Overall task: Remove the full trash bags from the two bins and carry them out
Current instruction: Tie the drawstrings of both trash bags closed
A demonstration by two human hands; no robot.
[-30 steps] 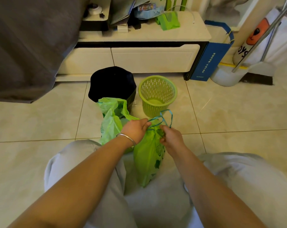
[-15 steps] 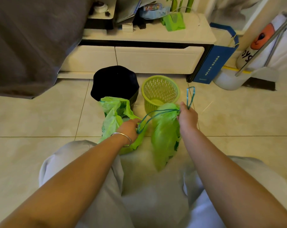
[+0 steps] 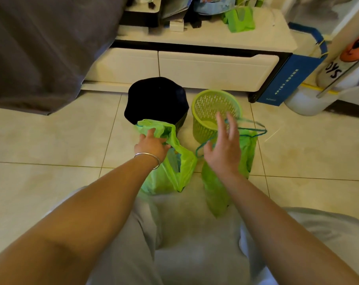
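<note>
**Two green trash bags on the floor before their bins**

The left hand, a silver bangle on its wrist, grips the gathered mouth of the left trash bag; its fingers curl into the plastic. This bag sits on the tiled floor, touching the black bin at its 12 o'clock. The right hand hovers with fingers spread and holds nothing; it is blurred. Behind it lies the right trash bag, mouth drawn closed, its blue drawstring looping loose toward 1 o'clock. The green perforated bin, without a liner, stands at that bag's 12 o'clock, just beside the black bin. A low white cabinet runs behind both bins; a blue paper bag leans at its right end.
</note>
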